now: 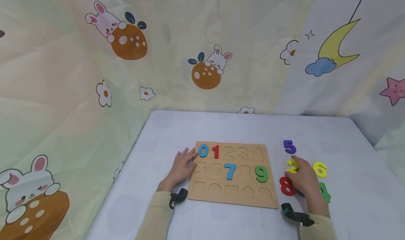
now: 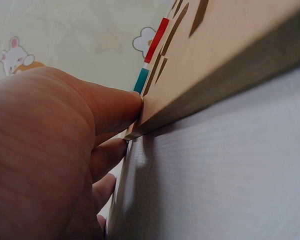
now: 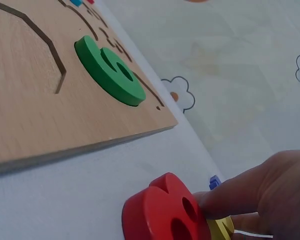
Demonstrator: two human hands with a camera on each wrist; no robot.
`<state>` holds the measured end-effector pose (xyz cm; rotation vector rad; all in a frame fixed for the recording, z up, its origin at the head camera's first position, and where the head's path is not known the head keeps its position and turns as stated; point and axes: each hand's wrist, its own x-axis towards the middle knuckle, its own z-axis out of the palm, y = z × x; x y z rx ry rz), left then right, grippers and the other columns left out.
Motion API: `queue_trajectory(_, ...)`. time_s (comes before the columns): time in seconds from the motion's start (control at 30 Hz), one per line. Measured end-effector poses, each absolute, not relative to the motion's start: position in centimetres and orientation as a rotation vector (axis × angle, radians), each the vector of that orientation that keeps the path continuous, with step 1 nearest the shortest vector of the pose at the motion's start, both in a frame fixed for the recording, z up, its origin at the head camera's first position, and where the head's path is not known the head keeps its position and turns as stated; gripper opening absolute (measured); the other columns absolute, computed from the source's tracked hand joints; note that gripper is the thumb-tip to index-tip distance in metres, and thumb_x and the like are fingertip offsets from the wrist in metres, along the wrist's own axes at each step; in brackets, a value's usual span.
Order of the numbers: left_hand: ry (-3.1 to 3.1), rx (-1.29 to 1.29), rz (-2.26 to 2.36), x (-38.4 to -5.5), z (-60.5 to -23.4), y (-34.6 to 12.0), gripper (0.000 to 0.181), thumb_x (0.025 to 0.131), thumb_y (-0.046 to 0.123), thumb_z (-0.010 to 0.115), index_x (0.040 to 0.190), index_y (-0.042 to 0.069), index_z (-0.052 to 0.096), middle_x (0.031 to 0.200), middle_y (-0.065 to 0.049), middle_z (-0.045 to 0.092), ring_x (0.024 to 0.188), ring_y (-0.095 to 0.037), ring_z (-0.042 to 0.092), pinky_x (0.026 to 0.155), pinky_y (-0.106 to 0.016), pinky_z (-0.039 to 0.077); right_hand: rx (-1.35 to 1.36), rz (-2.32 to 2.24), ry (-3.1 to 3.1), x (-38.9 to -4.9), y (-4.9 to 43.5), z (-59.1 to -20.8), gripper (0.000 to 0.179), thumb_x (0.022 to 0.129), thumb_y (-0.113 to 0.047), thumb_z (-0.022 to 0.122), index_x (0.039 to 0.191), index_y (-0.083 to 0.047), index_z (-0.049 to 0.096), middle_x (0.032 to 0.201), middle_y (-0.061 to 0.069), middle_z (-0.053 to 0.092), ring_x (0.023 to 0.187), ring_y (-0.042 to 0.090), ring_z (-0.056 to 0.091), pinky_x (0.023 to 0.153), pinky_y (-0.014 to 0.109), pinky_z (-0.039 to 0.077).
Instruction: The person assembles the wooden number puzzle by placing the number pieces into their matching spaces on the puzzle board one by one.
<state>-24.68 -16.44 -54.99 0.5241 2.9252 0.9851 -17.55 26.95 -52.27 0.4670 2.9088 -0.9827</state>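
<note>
The left hand [image 1: 181,166] rests at the left edge of a wooden number board [image 1: 218,194]. Its thumb [image 2: 117,105] and fingertips touch the board's edge. On the board sit a blue 0 [image 1: 203,150], a red 1 [image 1: 216,151], a blue 7 [image 1: 230,171] and a green 9 [image 1: 261,174]. Right of the board, the right hand [image 1: 304,176] pinches a yellow number 2 [image 1: 293,166] between thumb and fingers, partly covering it. Close to that thumb lies a red 8 [image 1: 287,186], seen large in the right wrist view.
Around the right hand lie a purple 5 [image 1: 289,147], a yellow 6 [image 1: 320,169], a green 4 [image 1: 325,192] and a mostly hidden purple piece [image 1: 300,193]. A white cloth covers the table [image 1: 158,134]. Behind it hangs a printed curtain [image 1: 171,78].
</note>
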Motion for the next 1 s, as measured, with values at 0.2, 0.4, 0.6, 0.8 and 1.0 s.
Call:
queue_trajectory(0.2,2.932,0.524,0.983,-24.7,-55.0,-16.4,0.045,0.096,0.022,0.06,0.14,0.012,0.054,0.154,-0.004,0.04,0.148,-0.028,0.019,0.123,-0.05,0.002,0.459,-0.984,2.92,-17.6,26.9,-52.3,0.078,0.085,-0.013,0.068,0.15,0.002,0.028,0.143,0.037,0.031,0.129,0.055,0.03,0.102,0.069,0.036)
queue_trajectory(0.4,2.933,0.529,0.983,-24.7,-55.0,-16.4,0.045,0.096,0.022,0.061,0.14,0.012,0.055,0.154,-0.004,0.04,0.148,-0.029,0.02,0.122,-0.05,0.003,0.485,-0.992,2.946,-17.7,26.9,-52.6,0.079,0.086,-0.013,0.069,0.151,0.003,0.026,0.141,0.037,0.034,0.128,0.054,0.032,0.101,0.068,0.038)
queue_trajectory(0.6,2.929,0.52,0.986,-24.7,-55.0,-16.5,0.045,0.096,0.022,0.061,0.14,0.012,0.055,0.154,-0.003,0.04,0.148,-0.028,0.019,0.123,-0.049,0.002,0.482,-0.965,3.007,-17.9,26.9,-53.2,0.08,0.086,-0.019,0.072,0.15,0.003,0.028,0.139,0.035,0.038,0.126,0.053,0.035,0.101,0.068,0.038)
queue_trajectory(0.8,2.934,0.521,0.974,-24.7,-55.1,-16.5,0.045,0.096,0.022,0.061,0.14,0.012,0.055,0.154,-0.004,0.04,0.148,-0.027,0.02,0.123,-0.049,0.003,0.476,-0.999,3.062,-18.2,26.3,-53.5,0.079,0.087,-0.023,0.072,0.15,0.0,0.031,0.136,0.032,0.041,0.117,0.048,0.043,0.093,0.062,0.047)
queue_trajectory(1.0,2.928,0.512,0.974,-24.7,-55.2,-16.5,0.046,0.096,0.023,0.06,0.14,0.012,0.054,0.154,-0.003,0.039,0.149,-0.027,0.019,0.123,-0.049,0.002,0.383,-1.096,3.128,-18.2,24.7,-53.2,0.074,0.087,-0.02,0.073,0.149,-0.002,0.035,0.132,0.027,0.047,0.103,0.04,0.055,0.077,0.05,0.054)
